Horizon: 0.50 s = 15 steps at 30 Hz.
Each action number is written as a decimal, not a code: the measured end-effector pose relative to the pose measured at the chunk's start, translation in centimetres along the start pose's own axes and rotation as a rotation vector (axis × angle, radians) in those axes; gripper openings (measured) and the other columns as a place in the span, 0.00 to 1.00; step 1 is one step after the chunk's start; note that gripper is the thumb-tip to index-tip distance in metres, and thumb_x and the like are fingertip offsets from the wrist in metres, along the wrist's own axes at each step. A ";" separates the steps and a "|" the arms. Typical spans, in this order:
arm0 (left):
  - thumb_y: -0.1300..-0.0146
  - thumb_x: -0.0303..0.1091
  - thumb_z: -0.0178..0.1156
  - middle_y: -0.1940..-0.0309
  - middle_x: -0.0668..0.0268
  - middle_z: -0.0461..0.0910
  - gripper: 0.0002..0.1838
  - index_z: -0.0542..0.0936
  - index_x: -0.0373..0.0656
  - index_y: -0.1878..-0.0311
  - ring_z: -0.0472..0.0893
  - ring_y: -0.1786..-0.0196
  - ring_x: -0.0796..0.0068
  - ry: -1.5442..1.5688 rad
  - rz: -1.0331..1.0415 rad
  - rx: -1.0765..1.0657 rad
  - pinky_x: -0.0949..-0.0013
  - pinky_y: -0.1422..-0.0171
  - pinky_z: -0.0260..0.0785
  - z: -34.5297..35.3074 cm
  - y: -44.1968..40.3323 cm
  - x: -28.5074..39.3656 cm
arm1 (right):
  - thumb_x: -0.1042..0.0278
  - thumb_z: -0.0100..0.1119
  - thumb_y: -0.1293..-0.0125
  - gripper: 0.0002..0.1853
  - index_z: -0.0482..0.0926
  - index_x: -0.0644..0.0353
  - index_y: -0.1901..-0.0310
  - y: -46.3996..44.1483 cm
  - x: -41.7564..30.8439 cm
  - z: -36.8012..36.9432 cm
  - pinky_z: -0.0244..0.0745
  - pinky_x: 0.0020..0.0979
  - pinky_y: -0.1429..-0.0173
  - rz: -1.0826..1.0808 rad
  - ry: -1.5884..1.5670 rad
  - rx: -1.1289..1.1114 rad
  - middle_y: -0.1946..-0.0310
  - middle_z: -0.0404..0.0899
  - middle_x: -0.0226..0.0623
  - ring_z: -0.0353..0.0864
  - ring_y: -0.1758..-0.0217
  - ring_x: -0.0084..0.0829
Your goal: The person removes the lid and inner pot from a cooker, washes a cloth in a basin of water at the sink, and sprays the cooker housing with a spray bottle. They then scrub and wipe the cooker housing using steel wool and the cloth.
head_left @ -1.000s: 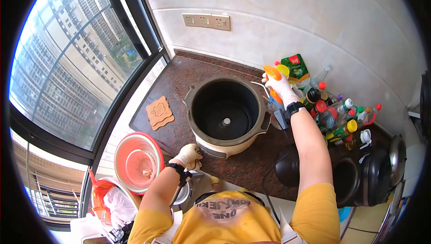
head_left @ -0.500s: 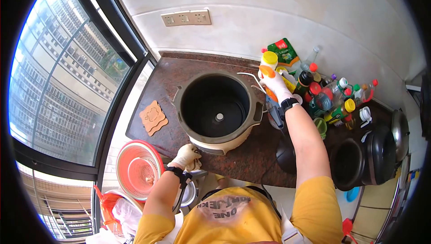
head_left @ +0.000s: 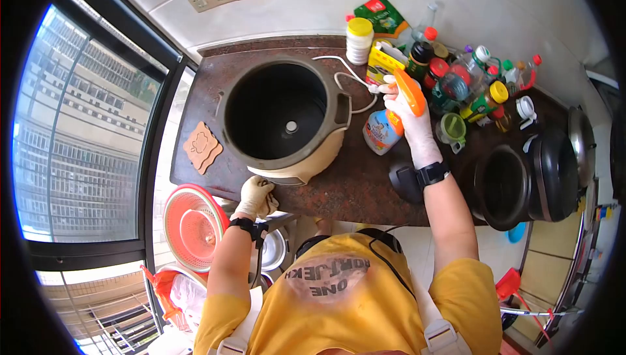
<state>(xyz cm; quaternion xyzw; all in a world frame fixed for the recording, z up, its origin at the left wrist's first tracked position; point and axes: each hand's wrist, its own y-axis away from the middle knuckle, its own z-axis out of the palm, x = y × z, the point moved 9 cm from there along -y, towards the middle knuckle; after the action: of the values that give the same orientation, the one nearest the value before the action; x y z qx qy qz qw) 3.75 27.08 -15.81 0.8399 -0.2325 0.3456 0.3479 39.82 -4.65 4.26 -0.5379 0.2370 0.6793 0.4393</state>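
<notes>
My right hand, in a white glove, is wrapped round the neck of a spray bottle with an orange trigger head and a blue and orange label. The bottle is tilted over the dark red counter, right of the rice cooker body. That cooker is lidless, with a dark, hollow inside and a small pale disc at its bottom. Gloved too, my left hand is closed at the counter's front edge, close below the cooker; what it holds, if anything, is hidden. A white cord lies behind the cooker.
Brown wooden coasters lie left of the cooker. Many bottles, a yellow-lidded jar and a green pouch stand along the wall. A black pot is at the right. Red and pink baskets sit below the window.
The view has turned and shifted, so the counter appears higher up. My right hand has drawn the spray bottle away from the bottles by the wall. My left hand remains closed by the cooker.
</notes>
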 end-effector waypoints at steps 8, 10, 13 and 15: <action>0.27 0.27 0.53 0.66 0.60 0.81 0.06 0.78 0.36 0.56 0.80 0.65 0.66 0.600 -0.097 0.104 0.62 0.59 0.76 1.3 -0.8 -4.9 | 0.81 0.66 0.42 0.31 0.75 0.59 0.35 6.0 -2.1 0.8 0.77 0.28 0.38 -0.103 0.310 -0.225 0.39 0.81 0.35 0.82 0.45 0.24; 0.24 0.29 0.47 0.64 0.54 0.81 0.09 0.75 0.35 0.51 0.81 0.66 0.61 0.877 -0.146 0.053 0.59 0.61 0.77 2.0 -0.5 -4.9 | 0.79 0.67 0.43 0.30 0.76 0.57 0.36 8.4 -4.5 4.6 0.78 0.31 0.38 -0.240 0.344 -0.353 0.40 0.82 0.39 0.84 0.43 0.33; 0.24 0.30 0.47 0.65 0.55 0.81 0.09 0.75 0.35 0.53 0.80 0.68 0.63 0.901 -0.106 0.039 0.63 0.63 0.76 2.6 2.9 -0.4 | 0.77 0.68 0.43 0.28 0.77 0.55 0.38 11.6 -5.7 7.4 0.80 0.39 0.40 -0.341 0.498 -0.460 0.44 0.83 0.43 0.83 0.44 0.46; 0.25 0.31 0.52 0.69 0.62 0.81 0.09 0.78 0.39 0.60 0.80 0.69 0.69 0.829 -0.095 0.075 0.67 0.63 0.75 2.5 4.8 1.4 | 0.74 0.72 0.45 0.30 0.76 0.58 0.39 13.4 -6.3 7.7 0.80 0.38 0.46 -0.400 0.556 -0.451 0.48 0.84 0.42 0.85 0.50 0.45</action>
<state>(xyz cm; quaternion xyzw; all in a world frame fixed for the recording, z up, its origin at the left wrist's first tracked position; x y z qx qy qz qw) 2.67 21.90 -14.04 0.6515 -0.0209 0.6463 0.3966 24.55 -7.41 10.59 -0.8194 0.0826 0.4442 0.3528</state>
